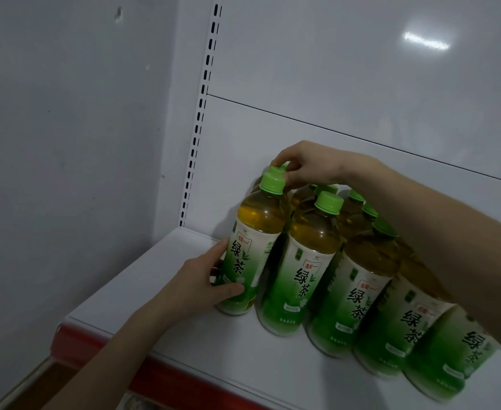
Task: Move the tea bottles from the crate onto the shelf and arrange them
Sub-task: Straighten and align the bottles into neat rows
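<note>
Several green tea bottles with green caps and green-white labels stand in rows on the white shelf (pixel 142 279). My left hand (pixel 205 284) grips the lower label of the leftmost front bottle (pixel 249 241), thumb in front and fingers round its left side. My right hand (pixel 308 164) reaches over the rows and pinches a green cap (pixel 277 170) at the back left, just behind that front bottle's own cap (pixel 273 182). The bottle under the pinched cap is mostly hidden. A second front bottle (pixel 305 267) stands right beside the held one. The crate is out of view.
The shelf has a red front strip (pixel 166 377) and a white back panel (pixel 361 84) with a slotted upright (pixel 197 134) at the left. A grey wall (pixel 65 143) is left of the shelf. Bare shelf surface lies left of and in front of the bottles.
</note>
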### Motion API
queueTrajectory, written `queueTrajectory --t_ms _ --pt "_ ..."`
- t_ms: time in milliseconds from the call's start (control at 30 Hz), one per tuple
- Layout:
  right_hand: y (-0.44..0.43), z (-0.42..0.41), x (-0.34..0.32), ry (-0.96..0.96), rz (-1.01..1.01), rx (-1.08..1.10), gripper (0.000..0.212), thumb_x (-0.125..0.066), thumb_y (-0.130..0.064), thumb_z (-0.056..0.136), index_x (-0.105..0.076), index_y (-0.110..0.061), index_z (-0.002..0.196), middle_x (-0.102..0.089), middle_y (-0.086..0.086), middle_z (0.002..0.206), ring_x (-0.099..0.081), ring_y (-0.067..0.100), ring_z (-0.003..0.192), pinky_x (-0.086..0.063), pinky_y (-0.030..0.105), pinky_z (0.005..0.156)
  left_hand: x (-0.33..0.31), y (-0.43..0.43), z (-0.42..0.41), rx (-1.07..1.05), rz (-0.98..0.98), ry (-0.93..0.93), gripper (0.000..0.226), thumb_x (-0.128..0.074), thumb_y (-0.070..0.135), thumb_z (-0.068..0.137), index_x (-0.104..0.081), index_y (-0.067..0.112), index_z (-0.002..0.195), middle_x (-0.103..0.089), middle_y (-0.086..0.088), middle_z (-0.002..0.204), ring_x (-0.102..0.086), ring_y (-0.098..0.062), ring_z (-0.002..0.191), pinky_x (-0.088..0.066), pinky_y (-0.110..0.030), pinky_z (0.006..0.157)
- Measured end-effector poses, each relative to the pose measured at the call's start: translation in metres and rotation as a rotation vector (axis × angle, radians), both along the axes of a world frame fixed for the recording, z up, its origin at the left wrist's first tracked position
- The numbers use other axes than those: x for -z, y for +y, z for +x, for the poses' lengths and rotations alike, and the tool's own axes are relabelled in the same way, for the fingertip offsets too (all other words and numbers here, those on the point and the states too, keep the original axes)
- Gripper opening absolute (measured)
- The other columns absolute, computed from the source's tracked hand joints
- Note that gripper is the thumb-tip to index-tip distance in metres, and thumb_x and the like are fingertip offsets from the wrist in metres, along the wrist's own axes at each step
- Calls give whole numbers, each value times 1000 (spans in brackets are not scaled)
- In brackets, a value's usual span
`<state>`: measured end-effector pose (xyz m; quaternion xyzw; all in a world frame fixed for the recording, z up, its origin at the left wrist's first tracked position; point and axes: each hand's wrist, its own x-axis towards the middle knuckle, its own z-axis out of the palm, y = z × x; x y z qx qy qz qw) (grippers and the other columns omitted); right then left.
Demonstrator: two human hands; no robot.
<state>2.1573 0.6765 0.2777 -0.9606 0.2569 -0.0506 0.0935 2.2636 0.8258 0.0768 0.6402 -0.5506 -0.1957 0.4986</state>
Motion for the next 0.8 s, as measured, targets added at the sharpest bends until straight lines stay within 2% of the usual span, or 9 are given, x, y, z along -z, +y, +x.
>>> queueTrajectory --t_ms 67,133,200,233,400,500,633,733,800 --pt "-1 -1 0 -8 2 27 44 -62 -19 86 -49 -12 127 -63 12 113 -65 24 92 -53 33 84 1 0 0 0 -4 7 76 -72 24 77 -28 39 137 -47 33 95 -50 10 86 -44 -5 67" --pt "-3 -8 -3 -75 78 68 54 -63 -20 85 -41 -9 133 -62 13 113 -64 20 87 -53 20 74 2 0 -1 4 -10 15 75 -72 24 77 -28 40 135 -46 34 96 -51 9 86 -45 -5 67" --pt "-6 -17 -10 -180 141 86 52 -62 -15 86 -41 -3 132 -65 18 108 -63 17 80 -52 10 64 3 0 -1 6 -14 23 75 -73 24 76 -28 41 134 -45 34 97 -51 6 88 -44 -5 69" --pt "-8 -21 -14 -223 132 97 47 -60 -13 87 -43 0 129 -66 21 107 -64 18 79 -52 9 63 4 0 -1 5 -17 24 74 -73 24 76 -27 42 133 -45 34 97 -51 5 89 -45 -5 69" --pt "-4 -30 -24 -287 126 72 27 -57 -14 89 -57 -1 113 -67 23 105 -66 23 88 -54 18 75 3 0 0 20 -38 28 70 -72 21 77 -24 50 121 -45 35 97 -50 12 85 -44 -1 66" --pt "14 -31 -25 -226 202 -19 25 -59 -24 87 -62 -13 110 -69 10 105 -68 16 93 -56 22 81 2 -1 0 35 -43 43 67 -71 18 79 -27 50 118 -48 35 97 -53 9 87 -45 -1 69" --pt "37 -26 -18 -76 182 -129 30 -65 -32 80 -60 -27 110 -68 -6 99 -67 9 90 -54 16 74 2 -2 2 36 -60 42 65 -70 15 79 -28 57 108 -51 33 97 -55 9 87 -45 -1 69" --pt "41 -18 -7 -104 67 -155 26 -67 -29 79 -63 -25 105 -67 -4 93 -65 12 87 -54 22 77 2 -2 3 43 -46 48 63 -70 16 79 -31 52 114 -52 31 98 -55 6 90 -46 -3 71" --pt "40 -17 -4 -130 63 -157 24 -68 -27 79 -64 -22 103 -67 -3 90 -65 14 86 -55 23 78 2 -2 3 32 -40 35 64 -70 17 79 -30 48 120 -52 31 97 -55 5 90 -44 -5 73"
